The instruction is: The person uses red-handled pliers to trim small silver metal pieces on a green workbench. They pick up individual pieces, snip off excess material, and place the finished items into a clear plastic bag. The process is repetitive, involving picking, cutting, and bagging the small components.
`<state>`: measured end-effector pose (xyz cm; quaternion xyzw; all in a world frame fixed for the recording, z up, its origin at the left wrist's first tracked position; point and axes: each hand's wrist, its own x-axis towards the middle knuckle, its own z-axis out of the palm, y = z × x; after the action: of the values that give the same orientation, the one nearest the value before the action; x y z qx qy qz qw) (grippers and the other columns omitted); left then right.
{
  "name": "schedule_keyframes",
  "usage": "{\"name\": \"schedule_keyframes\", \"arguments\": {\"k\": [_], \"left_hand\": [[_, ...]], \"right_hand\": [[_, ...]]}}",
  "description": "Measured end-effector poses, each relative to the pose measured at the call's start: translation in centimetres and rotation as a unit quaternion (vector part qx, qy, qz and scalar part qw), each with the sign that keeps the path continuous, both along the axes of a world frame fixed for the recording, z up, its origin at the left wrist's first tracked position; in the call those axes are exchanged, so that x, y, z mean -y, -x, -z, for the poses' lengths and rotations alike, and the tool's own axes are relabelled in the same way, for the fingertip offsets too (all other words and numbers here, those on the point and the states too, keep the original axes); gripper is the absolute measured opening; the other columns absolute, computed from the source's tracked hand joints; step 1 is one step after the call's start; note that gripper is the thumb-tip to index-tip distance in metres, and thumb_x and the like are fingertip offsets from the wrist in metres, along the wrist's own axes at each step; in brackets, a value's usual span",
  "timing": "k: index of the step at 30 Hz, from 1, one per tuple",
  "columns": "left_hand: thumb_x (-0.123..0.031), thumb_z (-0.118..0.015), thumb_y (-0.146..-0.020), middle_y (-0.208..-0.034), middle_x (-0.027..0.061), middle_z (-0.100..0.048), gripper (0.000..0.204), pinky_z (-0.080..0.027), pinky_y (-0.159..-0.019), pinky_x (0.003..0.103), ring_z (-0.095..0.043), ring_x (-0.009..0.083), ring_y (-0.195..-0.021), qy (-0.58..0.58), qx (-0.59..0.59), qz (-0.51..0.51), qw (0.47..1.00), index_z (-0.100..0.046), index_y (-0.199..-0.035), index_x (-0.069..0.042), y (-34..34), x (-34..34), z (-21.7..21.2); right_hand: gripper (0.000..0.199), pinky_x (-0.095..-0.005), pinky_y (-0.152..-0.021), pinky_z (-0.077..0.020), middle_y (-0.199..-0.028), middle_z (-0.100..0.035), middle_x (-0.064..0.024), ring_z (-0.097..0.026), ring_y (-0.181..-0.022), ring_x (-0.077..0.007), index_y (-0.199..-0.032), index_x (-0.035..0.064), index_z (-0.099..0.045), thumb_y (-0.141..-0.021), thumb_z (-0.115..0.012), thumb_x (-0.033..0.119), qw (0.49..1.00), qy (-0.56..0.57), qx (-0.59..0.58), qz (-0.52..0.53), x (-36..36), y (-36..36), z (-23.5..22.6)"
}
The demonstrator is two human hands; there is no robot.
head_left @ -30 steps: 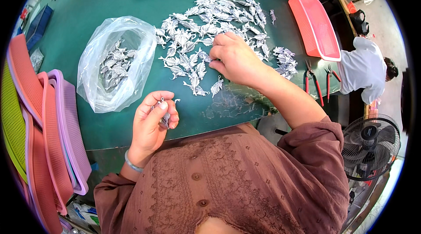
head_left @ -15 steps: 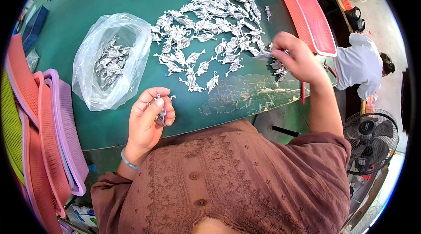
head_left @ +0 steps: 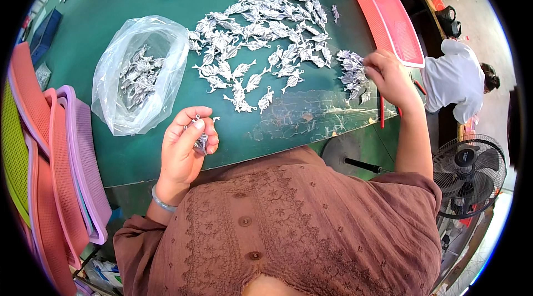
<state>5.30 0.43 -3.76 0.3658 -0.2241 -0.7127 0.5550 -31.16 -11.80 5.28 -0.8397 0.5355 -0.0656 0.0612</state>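
Silver-grey fishbone-shaped metal charms (head_left: 272,15) lie spread in a large loose group across the green table. My left hand (head_left: 186,140), near the table's front edge, is closed round a few fishbone charms (head_left: 201,139) whose loops and tails stick out past the fingers. At the right, a smaller heap of charms (head_left: 352,78) lies apart from the group. My right hand (head_left: 393,76) is at this heap's right side with fingers curled together; whatever they pinch is hidden. More charms (head_left: 141,79) sit inside an open clear plastic bag (head_left: 108,96) at the left.
A pink basket (head_left: 388,18) stands at the table's right edge, with red-handled tools (head_left: 382,111) near it. Stacked plastic baskets (head_left: 83,162) fill the left side. A person in a light shirt (head_left: 456,82) and a fan (head_left: 469,174) are off to the right.
My right hand has moved slightly right and down, from the edge of the large group to the small heap, which now shows more fully. My left hand keeps its hold.
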Motion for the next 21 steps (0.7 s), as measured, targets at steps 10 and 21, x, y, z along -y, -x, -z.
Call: {"name": "schedule_keyframes", "arguments": {"k": [10, 21], "left_hand": [[-0.009, -0.047, -0.091, -0.078, 0.0054, -0.053, 0.020, -0.040, -0.053, 0.024, -0.051, 0.0122, -0.066, -0.002, -0.009, 0.000, 1.000, -0.052, -0.108, -0.001, -0.2, -0.1, 0.2], [-0.010, -0.047, -0.091, -0.078, 0.0058, -0.053, 0.020, -0.040, -0.053, 0.024, -0.051, 0.0120, -0.066, 0.002, -0.017, 0.007, 1.000, -0.051, -0.107, 0.000, -0.2, 0.0, 0.0]], "right_hand": [[0.046, -0.0361, -0.082, -0.0433, -0.104, -0.053, -0.0116, -0.051, -0.095, -0.0284, -0.109, 0.0109, -0.061, -0.067, -0.053, -0.007, 0.948, -0.033, 0.050, -0.314, -0.1, -14.1, 3.6], [0.030, -0.0360, -0.078, -0.0435, -0.096, -0.054, -0.0087, -0.051, -0.090, -0.0276, -0.092, 0.0072, -0.062, -0.065, -0.057, -0.004, 0.940, -0.022, 0.056, -0.336, 0.5, -14.8, 3.8]]}}
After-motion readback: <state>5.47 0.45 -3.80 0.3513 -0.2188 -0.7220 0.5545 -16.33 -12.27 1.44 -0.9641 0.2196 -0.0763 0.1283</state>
